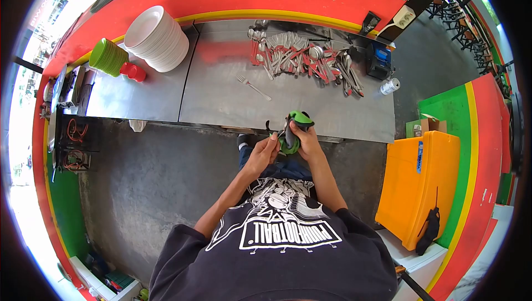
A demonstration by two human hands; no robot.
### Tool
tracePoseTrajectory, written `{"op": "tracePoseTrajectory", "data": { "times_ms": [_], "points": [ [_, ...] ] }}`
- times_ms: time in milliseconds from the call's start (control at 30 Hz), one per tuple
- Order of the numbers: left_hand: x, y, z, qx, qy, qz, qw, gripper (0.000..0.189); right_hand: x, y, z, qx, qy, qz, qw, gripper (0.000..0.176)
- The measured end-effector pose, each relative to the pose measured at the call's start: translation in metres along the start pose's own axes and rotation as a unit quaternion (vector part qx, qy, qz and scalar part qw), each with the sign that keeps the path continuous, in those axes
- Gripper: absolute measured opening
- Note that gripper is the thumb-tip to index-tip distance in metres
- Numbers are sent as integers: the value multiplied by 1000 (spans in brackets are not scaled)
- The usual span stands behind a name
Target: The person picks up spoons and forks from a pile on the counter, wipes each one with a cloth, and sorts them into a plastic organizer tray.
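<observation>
My right hand is wrapped around a green and black hand-held tool, held just off the front edge of the steel table. Close beside it, my left hand is closed in a pinch at the tool's left side. What its fingers hold is too small to make out. A dark hooked end sticks up above the left fingertips. On the table ahead lies a single fork. Beyond it spreads a pile of cutlery, with forks, spoons and red pieces among it.
White plates are stacked at the left, near green stacked dishes and red cups. A can and a black-and-blue box stand at the table's right end. An orange bin stands right of me.
</observation>
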State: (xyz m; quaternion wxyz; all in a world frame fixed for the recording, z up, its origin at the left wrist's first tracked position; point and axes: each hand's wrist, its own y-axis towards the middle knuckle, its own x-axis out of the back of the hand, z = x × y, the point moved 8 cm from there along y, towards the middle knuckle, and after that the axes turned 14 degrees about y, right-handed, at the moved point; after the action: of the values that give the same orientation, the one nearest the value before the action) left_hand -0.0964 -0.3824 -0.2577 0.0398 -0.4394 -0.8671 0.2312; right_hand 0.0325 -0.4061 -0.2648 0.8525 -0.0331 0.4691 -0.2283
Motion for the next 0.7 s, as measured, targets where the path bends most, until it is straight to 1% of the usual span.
{"op": "tracePoseTrajectory", "data": {
  "times_ms": [33, 67, 167, 267, 367, 467, 500, 567, 667, 700],
  "points": [
    [4, -1, -4, -22, 55, -28, 998, 42, 1, 0, 2, 11, -39, -31, 999, 23],
    [7, -3, -8, -43, 110, -57, 991, 44, -4, 0, 6, 33, -63, -34, 997, 19],
    [11, -12, -23, -112, 234, -115, 959, 46, 3, 3, 3, 14, -128, -69, 989, 27],
    [8, -16, -22, -142, 245, -126, 951, 47, 6, 3, 1, 5, -137, -100, 986, 35],
    [7, -16, -22, -147, 254, -120, 949, 47, 13, 2, -2, -4, -105, -162, 981, 39],
    [7, -16, -11, -102, 181, -86, 974, 46, 39, 7, 3, 31, 31, -228, 973, 39],
    [8, -16, -5, -79, 128, -74, 986, 45, 62, 18, 2, 48, 56, -195, 978, 41],
    [11, -16, 7, -32, 19, -52, 998, 44, 32, 9, 19, 38, 95, -67, 992, 44],
    [11, -17, -2, -44, 10, -51, 998, 43, -19, -15, 24, 29, -9, -28, 999, 49],
    [9, -17, 2, -45, 26, -50, 997, 43, -11, -16, 16, 32, -86, -17, 996, 46]
  ]
}}
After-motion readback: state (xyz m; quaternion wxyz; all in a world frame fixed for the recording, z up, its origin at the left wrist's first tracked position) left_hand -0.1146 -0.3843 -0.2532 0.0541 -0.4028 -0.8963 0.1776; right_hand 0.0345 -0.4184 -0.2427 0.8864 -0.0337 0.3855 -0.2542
